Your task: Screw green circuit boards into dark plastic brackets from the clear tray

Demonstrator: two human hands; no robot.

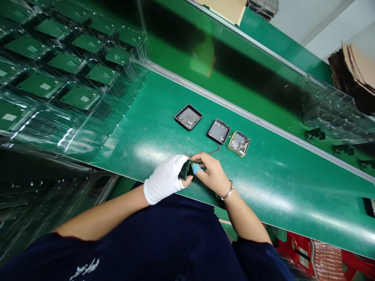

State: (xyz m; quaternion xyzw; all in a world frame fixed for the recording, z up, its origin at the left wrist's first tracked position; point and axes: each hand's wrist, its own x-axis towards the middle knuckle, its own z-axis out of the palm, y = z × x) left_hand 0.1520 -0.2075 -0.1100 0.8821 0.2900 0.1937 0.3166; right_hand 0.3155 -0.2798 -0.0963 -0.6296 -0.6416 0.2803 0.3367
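My left hand (166,177), in a white glove with bare fingertips, is closed around a small green circuit board (184,170) close to the table's front edge. On the board's right side my right hand (211,170) pinches at it, with a blue cover on one finger and a metal bracelet at the wrist. What sits between the right fingertips is too small to make out. Just beyond the right hand lies a thin bent reddish rod (216,149). Behind it stand a black-rimmed tray (187,127), a second dark tray (218,136) and a yellowish tray (234,150), holding small shiny metal parts.
Clear plastic trays (67,74) with several green boards are stacked at the left. A metal rail (234,110) runs along the back of the green table (281,175). More clear trays (331,101) with dark parts lie at the right. A red chair (299,246) stands below the front edge.
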